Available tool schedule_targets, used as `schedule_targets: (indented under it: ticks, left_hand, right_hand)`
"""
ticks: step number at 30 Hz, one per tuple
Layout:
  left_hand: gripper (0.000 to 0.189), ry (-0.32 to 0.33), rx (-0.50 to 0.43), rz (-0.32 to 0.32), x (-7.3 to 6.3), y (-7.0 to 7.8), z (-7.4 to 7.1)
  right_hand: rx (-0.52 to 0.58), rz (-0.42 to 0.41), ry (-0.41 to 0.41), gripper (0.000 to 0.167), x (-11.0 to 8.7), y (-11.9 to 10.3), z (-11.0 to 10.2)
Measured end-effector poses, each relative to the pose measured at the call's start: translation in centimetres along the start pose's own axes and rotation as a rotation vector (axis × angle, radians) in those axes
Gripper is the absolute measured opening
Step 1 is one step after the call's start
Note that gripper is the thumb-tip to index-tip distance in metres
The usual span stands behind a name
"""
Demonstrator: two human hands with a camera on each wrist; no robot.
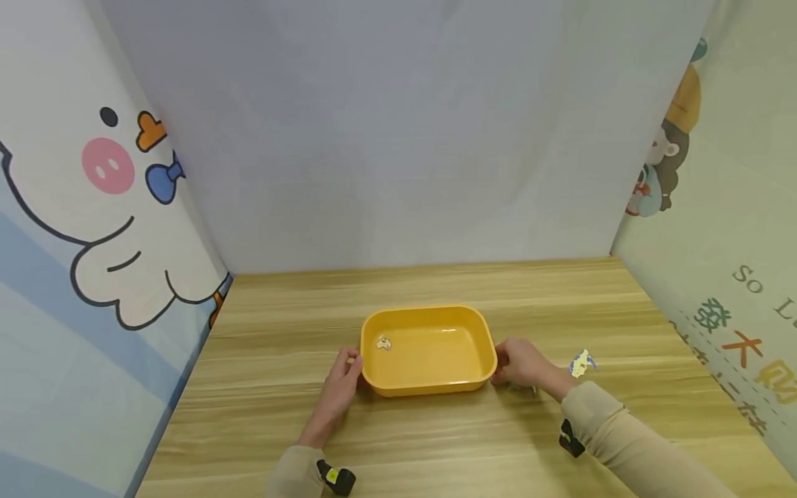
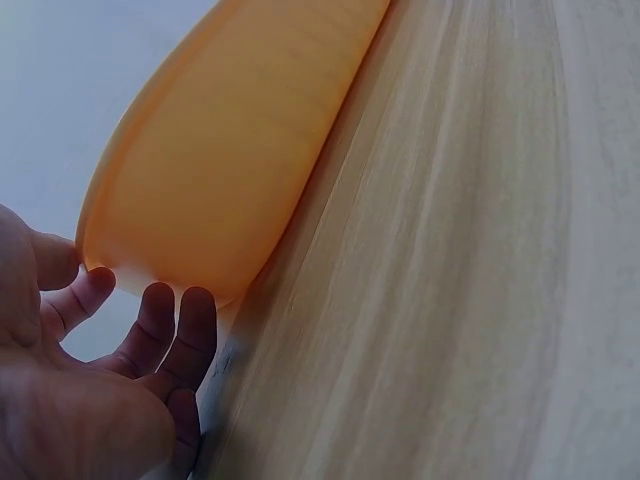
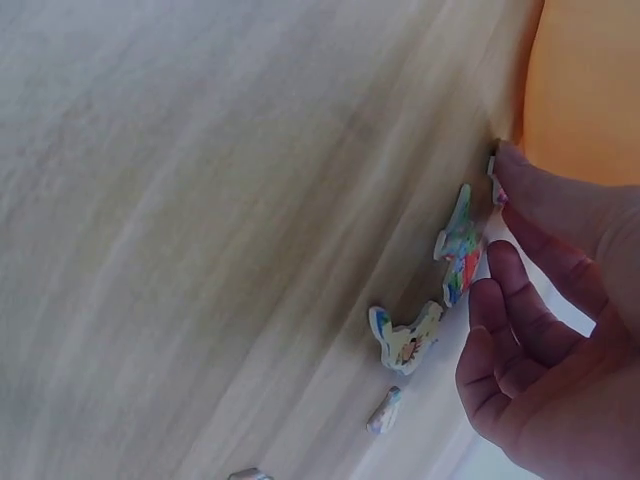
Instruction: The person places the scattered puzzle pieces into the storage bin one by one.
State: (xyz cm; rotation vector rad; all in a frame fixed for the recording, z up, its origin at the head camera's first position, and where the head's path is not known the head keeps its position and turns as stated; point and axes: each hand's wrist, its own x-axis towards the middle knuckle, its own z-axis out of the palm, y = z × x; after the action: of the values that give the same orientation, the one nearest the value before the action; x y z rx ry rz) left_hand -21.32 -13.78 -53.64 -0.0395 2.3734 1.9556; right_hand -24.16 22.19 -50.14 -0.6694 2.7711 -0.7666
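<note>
A yellow rectangular tray [image 1: 429, 346] sits on the table, with one small printed cutout [image 1: 383, 343] inside near its left end. My left hand [image 1: 339, 380] is at the tray's left end; in the left wrist view its loosely bent fingertips [image 2: 157, 300] touch or nearly touch the outer wall. Beside the right end, my right hand [image 1: 526, 363] is low on the table. Its thumb and a finger pinch a small flat printed piece [image 3: 497, 185], mostly hidden by the hand.
Near the right hand lie a multicoloured cutout [image 3: 460, 255], a pale cutout with a printed face [image 3: 408, 340] and a smaller piece [image 3: 384, 411]. A yellow and blue cutout [image 1: 582, 364] lies by the right forearm. Printed cloth walls flank the wooden table [image 1: 423, 443].
</note>
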Motion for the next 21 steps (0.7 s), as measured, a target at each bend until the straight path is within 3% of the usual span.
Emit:
schedule_targets:
  ticks: [13,21]
  left_hand:
    - [0.018,0.001,0.004,-0.008,-0.08,0.14,-0.05]
    - [0.021,-0.021,0.007,0.004,-0.11,0.06,-0.10]
  right_hand:
    - [0.063,0.126,0.040,0.022,0.03,-0.11,0.05]
    - [0.101,0.147,0.134,0.016,0.20,0.63,0.03]
